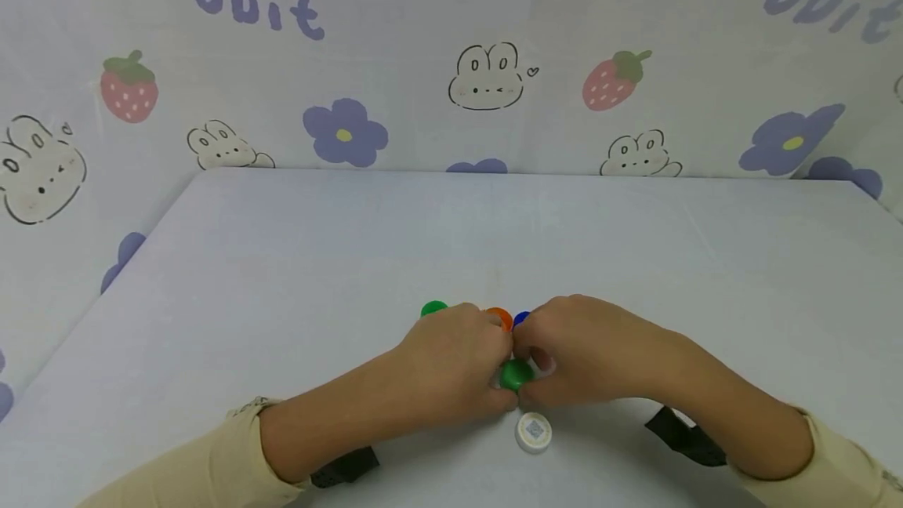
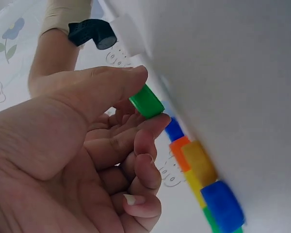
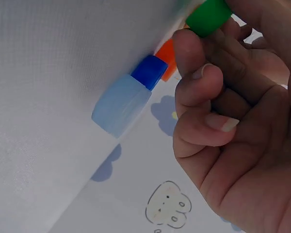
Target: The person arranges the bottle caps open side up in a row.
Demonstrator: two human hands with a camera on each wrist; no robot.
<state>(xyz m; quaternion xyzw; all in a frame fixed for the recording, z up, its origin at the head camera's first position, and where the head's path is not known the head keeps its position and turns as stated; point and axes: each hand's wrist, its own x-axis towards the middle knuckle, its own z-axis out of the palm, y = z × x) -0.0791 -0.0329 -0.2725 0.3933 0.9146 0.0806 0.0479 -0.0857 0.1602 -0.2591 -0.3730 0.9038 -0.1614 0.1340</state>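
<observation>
A small round green piece (image 1: 516,375), smooth like a bottle cap, is between the two hands just above the white table. My left hand (image 1: 458,363) pinches it from the left; in the left wrist view the green piece (image 2: 146,102) shows between thumb and index fingertip. From the other side my right hand (image 1: 600,347) pinches the same green piece (image 3: 208,18), its other fingers curled towards the palm. Nearer the body lies a white disc (image 1: 534,432) with a square printed code. Behind the knuckles, an orange piece (image 1: 500,318) and a blue piece (image 1: 523,318) are partly hidden.
Another green piece (image 1: 433,308) sits beyond the left hand. In the left wrist view, an ochre piece (image 2: 201,162) and a blue piece (image 2: 223,206) stand among several coloured ones. A light blue piece (image 3: 121,104) shows in the right wrist view. Patterned cloth (image 1: 416,45) hangs behind the table.
</observation>
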